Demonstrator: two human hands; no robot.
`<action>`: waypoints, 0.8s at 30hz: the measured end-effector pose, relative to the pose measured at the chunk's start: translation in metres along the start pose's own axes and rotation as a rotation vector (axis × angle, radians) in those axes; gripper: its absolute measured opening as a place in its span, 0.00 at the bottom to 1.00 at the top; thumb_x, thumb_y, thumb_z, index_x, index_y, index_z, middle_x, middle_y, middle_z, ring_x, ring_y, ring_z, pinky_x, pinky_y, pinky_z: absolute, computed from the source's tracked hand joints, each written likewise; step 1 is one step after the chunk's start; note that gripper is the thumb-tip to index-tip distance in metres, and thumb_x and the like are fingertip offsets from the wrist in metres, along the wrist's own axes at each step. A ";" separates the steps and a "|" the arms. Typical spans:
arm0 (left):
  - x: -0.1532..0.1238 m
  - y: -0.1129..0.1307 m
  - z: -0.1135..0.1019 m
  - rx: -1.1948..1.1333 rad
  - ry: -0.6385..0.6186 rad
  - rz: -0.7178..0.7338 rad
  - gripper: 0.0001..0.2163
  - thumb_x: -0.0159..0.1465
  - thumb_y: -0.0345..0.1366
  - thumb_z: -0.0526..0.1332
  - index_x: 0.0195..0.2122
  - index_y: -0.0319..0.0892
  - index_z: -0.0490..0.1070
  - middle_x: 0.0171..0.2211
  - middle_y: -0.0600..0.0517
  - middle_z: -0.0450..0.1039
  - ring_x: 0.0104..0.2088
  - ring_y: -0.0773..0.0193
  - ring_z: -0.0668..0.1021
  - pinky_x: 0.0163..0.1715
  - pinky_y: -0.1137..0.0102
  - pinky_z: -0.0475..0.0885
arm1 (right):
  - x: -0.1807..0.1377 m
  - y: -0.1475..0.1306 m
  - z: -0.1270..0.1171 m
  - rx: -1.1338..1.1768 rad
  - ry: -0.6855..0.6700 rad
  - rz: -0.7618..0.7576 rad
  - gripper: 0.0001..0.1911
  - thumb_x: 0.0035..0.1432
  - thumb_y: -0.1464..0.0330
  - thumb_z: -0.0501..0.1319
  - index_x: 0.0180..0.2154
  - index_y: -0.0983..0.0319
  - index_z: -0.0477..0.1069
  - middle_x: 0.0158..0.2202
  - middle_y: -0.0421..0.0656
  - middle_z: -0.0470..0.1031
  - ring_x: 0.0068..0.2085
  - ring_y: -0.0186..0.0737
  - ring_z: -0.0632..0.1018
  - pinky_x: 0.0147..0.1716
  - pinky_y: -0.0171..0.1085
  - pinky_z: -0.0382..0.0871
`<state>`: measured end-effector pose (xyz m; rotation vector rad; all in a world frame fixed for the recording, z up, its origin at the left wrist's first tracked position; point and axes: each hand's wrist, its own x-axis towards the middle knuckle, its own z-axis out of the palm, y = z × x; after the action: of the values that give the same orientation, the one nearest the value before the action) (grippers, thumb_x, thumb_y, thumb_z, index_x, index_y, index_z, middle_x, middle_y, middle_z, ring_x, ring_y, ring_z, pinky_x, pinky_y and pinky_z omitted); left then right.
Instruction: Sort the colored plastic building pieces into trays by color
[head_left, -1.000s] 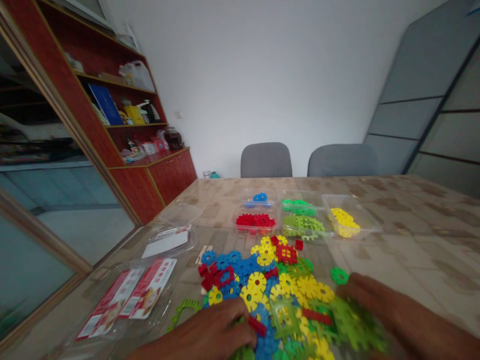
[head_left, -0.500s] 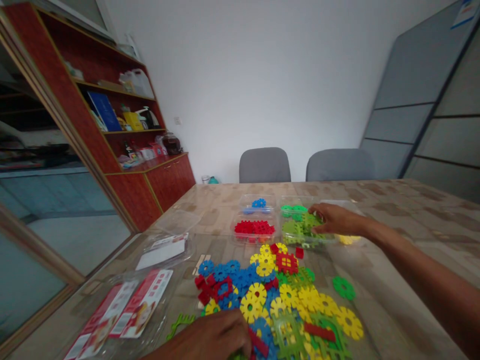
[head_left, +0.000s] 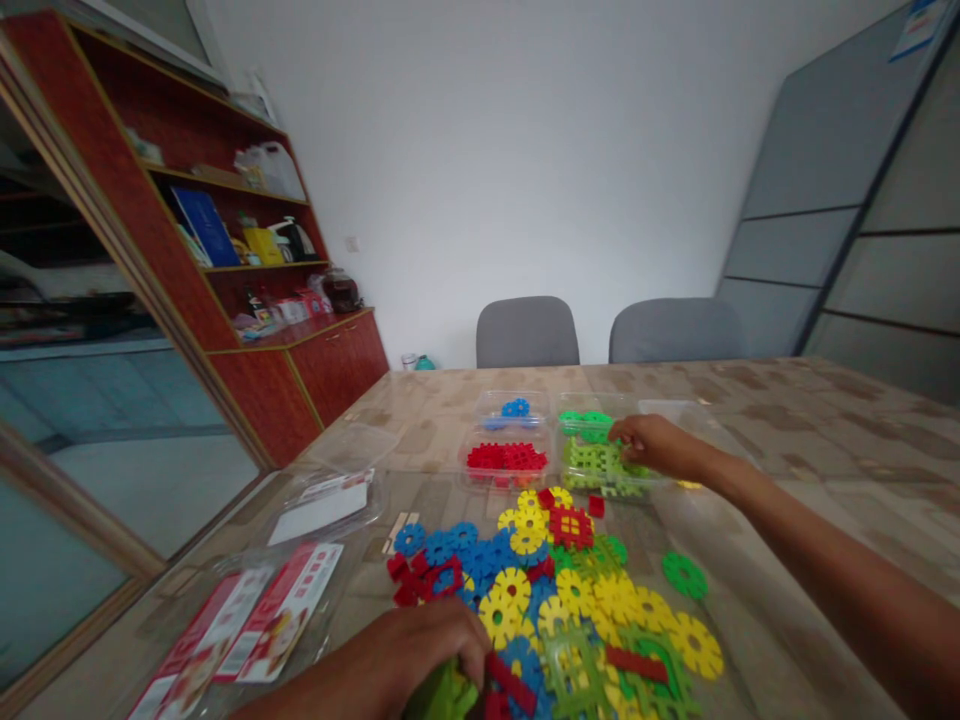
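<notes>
My left hand (head_left: 439, 640) is closed around yellow-green plastic building pieces (head_left: 444, 692) at the bottom of the view, left of a loose pile. That pile holds yellow flower discs (head_left: 506, 605), blue discs (head_left: 465, 545), red pieces (head_left: 571, 527) and green window-like pieces (head_left: 574, 670). Over the right side of a clear tray (head_left: 562, 480) is my right hand (head_left: 652, 445), its fingers curled together; anything between them is hidden. Below and left of it, light green pieces (head_left: 592, 458) lie in the tray, with brighter green discs (head_left: 589, 422) behind.
Another clear tray holds red pieces (head_left: 506, 458), with a blue disc (head_left: 516, 408) in a compartment behind. At left lie clear packages with red-and-white labels (head_left: 281, 610) and a clear lid (head_left: 326, 505). Two grey chairs (head_left: 527, 332) stand beyond the table.
My left hand has shifted left and lifted, showing the yellow-green pieces in its grip. My right hand's fingers have drawn together, and light green pieces now lie flatter in the tray below.
</notes>
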<state>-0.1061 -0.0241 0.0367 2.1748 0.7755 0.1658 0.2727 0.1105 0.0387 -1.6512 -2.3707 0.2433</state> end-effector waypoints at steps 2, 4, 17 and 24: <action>-0.005 0.015 -0.007 -0.047 0.015 -0.140 0.16 0.56 0.27 0.64 0.44 0.49 0.68 0.49 0.54 0.72 0.47 0.59 0.73 0.45 0.69 0.66 | -0.009 -0.005 -0.004 0.035 0.058 -0.009 0.10 0.57 0.73 0.59 0.40 0.64 0.77 0.37 0.48 0.80 0.37 0.45 0.79 0.39 0.40 0.70; -0.008 0.024 -0.010 -0.083 0.035 -0.256 0.20 0.52 0.25 0.63 0.45 0.50 0.68 0.48 0.55 0.72 0.47 0.58 0.73 0.44 0.69 0.67 | -0.020 -0.011 -0.008 0.088 0.089 -0.025 0.12 0.58 0.71 0.56 0.40 0.64 0.77 0.38 0.49 0.81 0.36 0.45 0.79 0.36 0.39 0.70; 0.142 0.040 -0.067 0.183 0.327 0.218 0.07 0.56 0.34 0.64 0.36 0.42 0.71 0.35 0.54 0.73 0.36 0.61 0.73 0.38 0.70 0.66 | -0.063 0.007 -0.008 0.335 0.219 -0.001 0.25 0.61 0.49 0.54 0.39 0.62 0.77 0.39 0.50 0.83 0.36 0.49 0.81 0.34 0.42 0.74; 0.194 0.046 -0.069 0.190 0.370 0.251 0.11 0.55 0.34 0.65 0.40 0.42 0.70 0.33 0.56 0.70 0.32 0.63 0.70 0.32 0.71 0.63 | -0.064 -0.002 -0.014 0.284 0.219 -0.015 0.16 0.62 0.59 0.54 0.38 0.62 0.76 0.33 0.46 0.81 0.31 0.44 0.78 0.29 0.38 0.68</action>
<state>0.0471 0.1110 0.0909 2.4551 0.7386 0.6619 0.2965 0.0498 0.0460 -1.4481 -2.0778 0.3590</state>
